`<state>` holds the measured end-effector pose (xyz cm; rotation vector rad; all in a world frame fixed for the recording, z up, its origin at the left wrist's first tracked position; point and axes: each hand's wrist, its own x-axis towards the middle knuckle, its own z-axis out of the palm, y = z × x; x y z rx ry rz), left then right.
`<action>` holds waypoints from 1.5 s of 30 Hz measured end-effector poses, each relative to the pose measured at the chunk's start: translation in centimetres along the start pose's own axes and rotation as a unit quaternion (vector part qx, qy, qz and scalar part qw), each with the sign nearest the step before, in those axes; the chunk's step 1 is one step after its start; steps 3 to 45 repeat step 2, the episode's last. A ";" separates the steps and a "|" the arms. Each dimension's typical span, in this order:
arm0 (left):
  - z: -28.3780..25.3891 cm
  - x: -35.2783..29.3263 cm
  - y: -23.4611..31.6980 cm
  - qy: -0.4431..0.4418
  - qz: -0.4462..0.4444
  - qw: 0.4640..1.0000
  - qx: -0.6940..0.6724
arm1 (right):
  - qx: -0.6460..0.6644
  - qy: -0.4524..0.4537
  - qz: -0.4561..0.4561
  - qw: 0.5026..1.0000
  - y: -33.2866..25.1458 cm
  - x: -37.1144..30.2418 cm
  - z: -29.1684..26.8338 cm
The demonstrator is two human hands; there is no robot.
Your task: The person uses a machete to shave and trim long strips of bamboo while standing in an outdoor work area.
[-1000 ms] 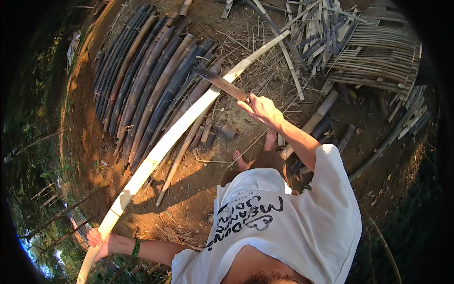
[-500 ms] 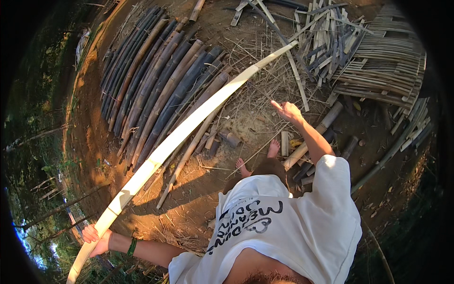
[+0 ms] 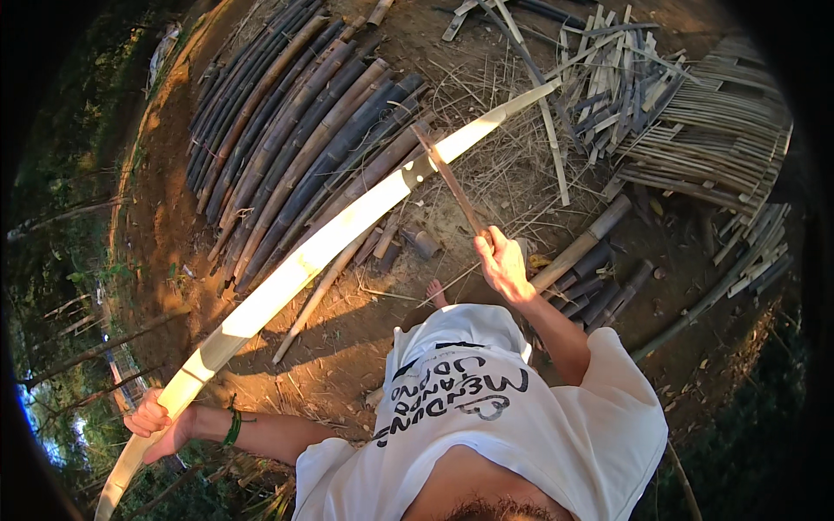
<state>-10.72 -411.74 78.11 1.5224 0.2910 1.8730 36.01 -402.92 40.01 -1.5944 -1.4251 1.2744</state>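
Observation:
A long split bamboo strip [image 3: 282, 282], pale face up, slants from the lower left to the upper right. My left hand [image 3: 161, 425], with a green band at its wrist, is closed around the strip's lower part. In my right hand [image 3: 504, 260] is a long, narrow, brown-bladed machete [image 3: 450, 184], its handle mostly hidden by the fingers. The blade crosses the strip's upper part, with a shadow beside it on the pale face. Whether blade and strip touch, I cannot tell.
Dark bamboo poles [image 3: 295, 139] lie side by side at the far left. Bamboo offcuts [image 3: 621, 82] and a slatted bamboo panel [image 3: 712, 130] are at the far right. Short bamboo pieces [image 3: 599, 286] lie beside my right arm. Dry shavings [image 3: 512, 148] cover the ground ahead.
My right hand has come nearer and left, and the machete now shows broadside across the strip. My left hand, still gripping the strip, has shifted slightly left. The whole view has shifted a little.

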 end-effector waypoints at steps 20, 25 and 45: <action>2.2 0.5 -0.7 -0.009 0.024 1.000 -0.003 | -0.061 -0.063 -0.085 0.993 -4.0 -0.3 0.9; 2.2 0.5 -0.7 -0.009 0.024 1.000 -0.003 | -0.061 -0.063 -0.085 0.993 -4.0 -0.3 0.9; 2.2 0.5 -0.7 -0.009 0.024 1.000 -0.003 | -0.061 -0.063 -0.085 0.993 -4.0 -0.3 0.9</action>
